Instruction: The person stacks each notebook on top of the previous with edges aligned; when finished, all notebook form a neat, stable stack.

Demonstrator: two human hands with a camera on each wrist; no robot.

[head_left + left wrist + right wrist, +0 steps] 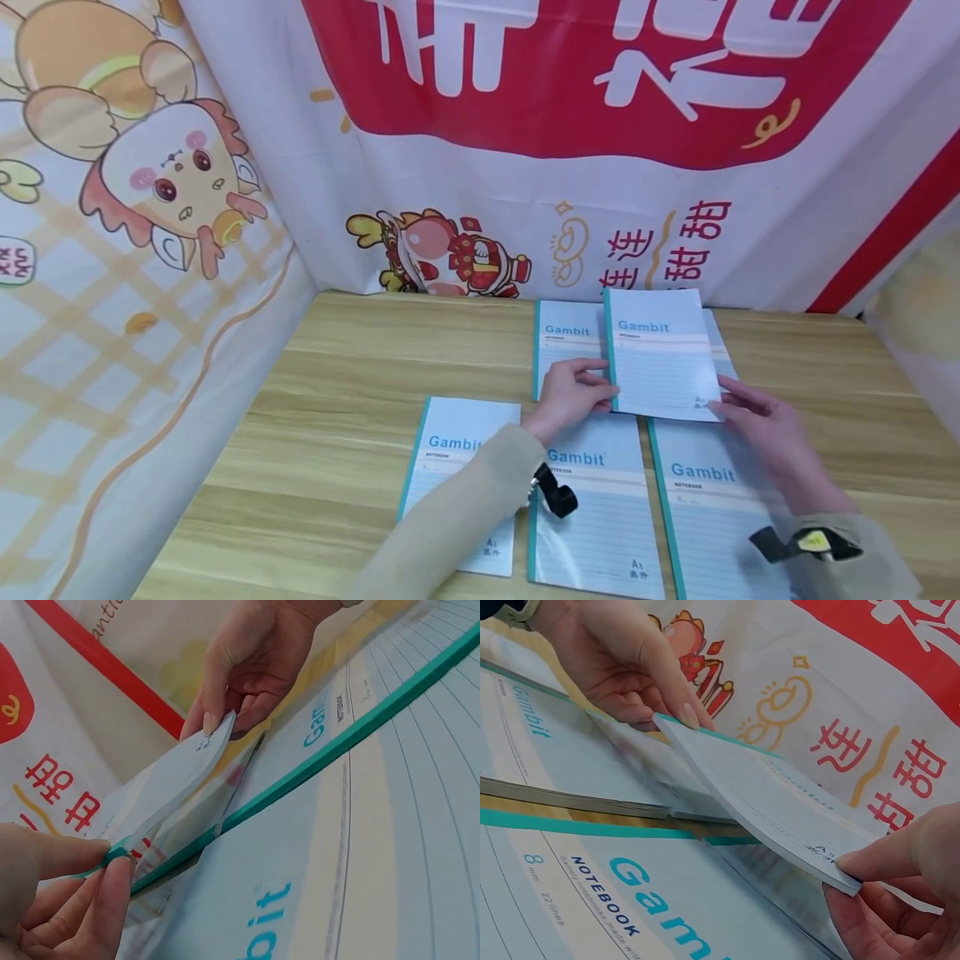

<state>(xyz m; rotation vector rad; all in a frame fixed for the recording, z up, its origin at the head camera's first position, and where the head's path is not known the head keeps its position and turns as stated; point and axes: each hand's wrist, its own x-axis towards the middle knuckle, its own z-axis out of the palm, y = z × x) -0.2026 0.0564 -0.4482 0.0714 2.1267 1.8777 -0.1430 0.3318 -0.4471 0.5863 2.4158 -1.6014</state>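
Held notebook: one, raised off the bench, just beyond the middle notebook, the landmark. Left hand: thumb and fingers pinching the spine edge near its lower corner. Right hand: pinching the opposite lower corner. Two-sided grip presumably keeps the thin pages supported, title readable. Orientation: cover up, teal spine left, title end farthest from the landmark, long axis running nearly parallel to the landmark's own.
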